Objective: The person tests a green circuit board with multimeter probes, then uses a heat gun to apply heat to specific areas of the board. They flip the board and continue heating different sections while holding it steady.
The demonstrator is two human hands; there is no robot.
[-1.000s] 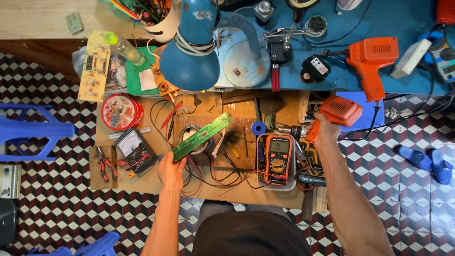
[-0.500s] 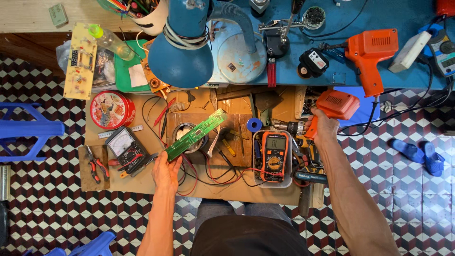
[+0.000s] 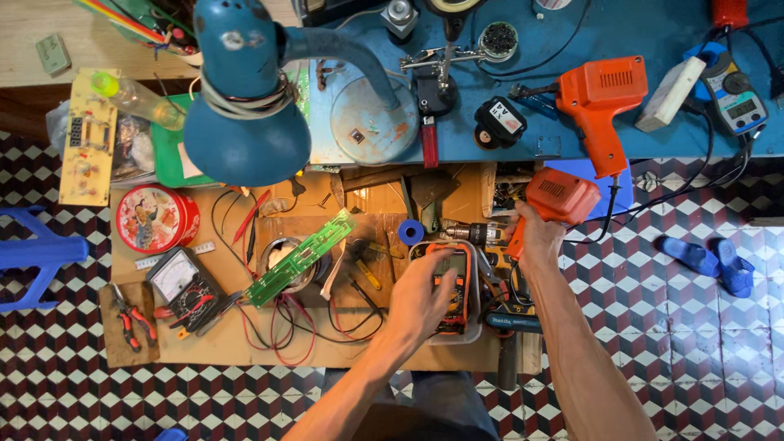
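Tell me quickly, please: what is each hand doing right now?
Left hand: open, fingers resting on the orange and black multimeter, not gripping it.
Right hand: closed around the orange tool at the bench edge.

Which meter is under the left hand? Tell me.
The orange-and-black multimeter under the left hand; the grey analogue meter and blue clamp meter lie untouched.

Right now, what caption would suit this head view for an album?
Left hand on an orange multimeter, right hand gripping an orange tool, above a cluttered bench.
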